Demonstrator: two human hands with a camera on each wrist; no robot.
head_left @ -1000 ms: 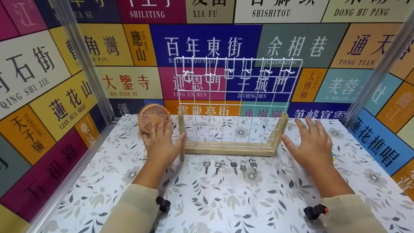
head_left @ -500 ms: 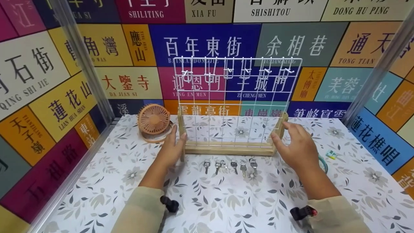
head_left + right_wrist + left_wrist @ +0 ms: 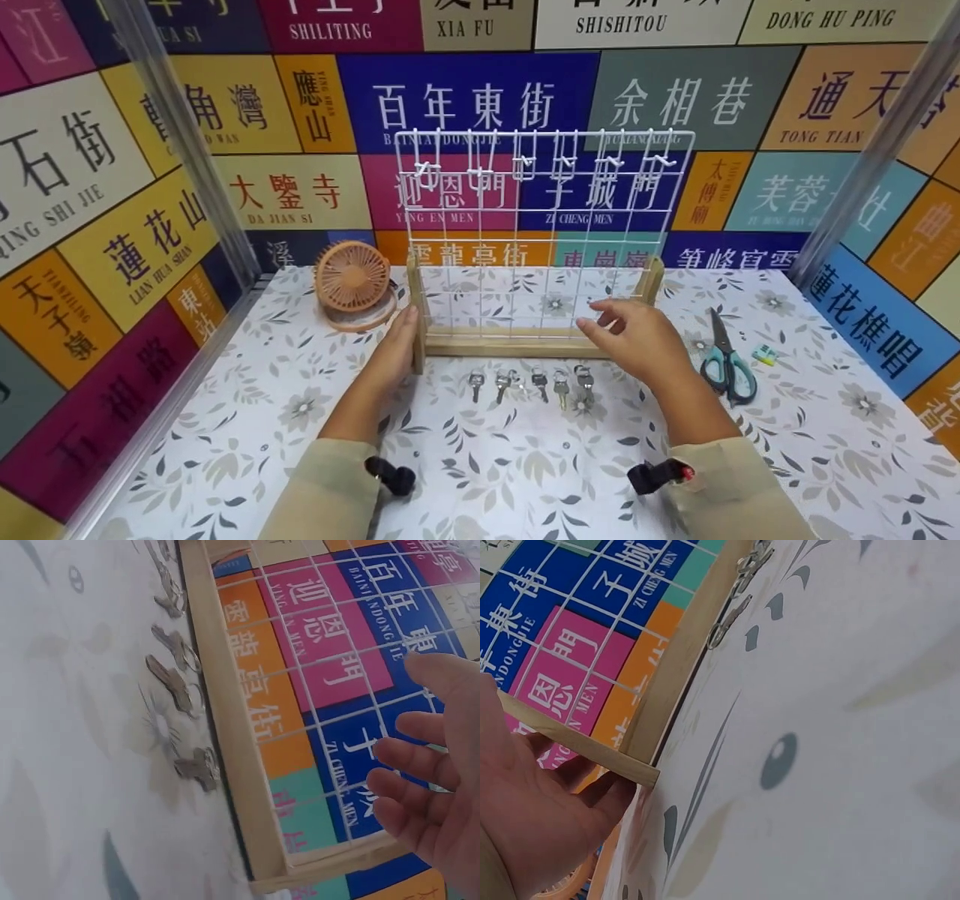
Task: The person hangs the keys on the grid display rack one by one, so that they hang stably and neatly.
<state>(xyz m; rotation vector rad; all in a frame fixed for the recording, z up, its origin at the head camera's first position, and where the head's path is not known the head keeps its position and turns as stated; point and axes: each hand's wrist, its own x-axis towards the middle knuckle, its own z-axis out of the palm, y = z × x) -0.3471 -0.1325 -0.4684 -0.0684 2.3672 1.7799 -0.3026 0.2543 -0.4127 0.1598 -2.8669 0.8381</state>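
Note:
A white wire grid rack (image 3: 510,347) stands upright on a wooden base, with several hooks (image 3: 523,166) hanging along its top. My left hand (image 3: 391,349) holds its left wooden post; in the left wrist view the fingers (image 3: 607,799) reach behind the wood. In front of the grid's right half, my right hand (image 3: 646,341) is raised with loosely bent fingers and holds nothing. The right wrist view shows its fingers (image 3: 409,799) spread before the wires. Several metal keys (image 3: 539,382) with rings lie in a row along the front of the base.
Left of the rack stands an orange fan (image 3: 352,277). Scissors (image 3: 727,367) with teal and black handles lie at the right, beside a small green and yellow item (image 3: 765,354). Walls of coloured signs (image 3: 465,94) close off the back and sides of the patterned table (image 3: 525,480).
My left hand has moved from in front of the fan onto the rack's left post. My right hand has swung left past the right post to the grid's front, uncovering the scissors.

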